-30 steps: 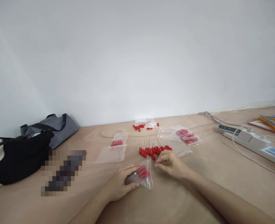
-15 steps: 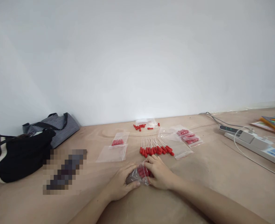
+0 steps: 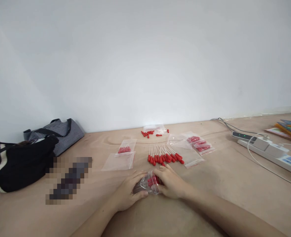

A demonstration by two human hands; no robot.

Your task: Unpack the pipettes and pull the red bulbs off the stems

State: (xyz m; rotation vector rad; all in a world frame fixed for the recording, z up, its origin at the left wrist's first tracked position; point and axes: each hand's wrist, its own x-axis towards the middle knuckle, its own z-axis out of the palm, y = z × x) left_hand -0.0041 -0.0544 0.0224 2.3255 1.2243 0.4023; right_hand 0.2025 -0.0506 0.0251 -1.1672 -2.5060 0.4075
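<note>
Hands on red-lined clear bag, red-ended sticks beyond

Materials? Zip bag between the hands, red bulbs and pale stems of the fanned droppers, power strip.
Zip bag: thin glossy plastic film; see-through, with creases and highlights.
Red bulbs: likely rubber or soft plastic; smooth, rounded, evenly coloured.
Pale stems: plastic or glass, too small to tell.
Power strip: probably hard plastic; white, smooth, moulded-looking.
</note>
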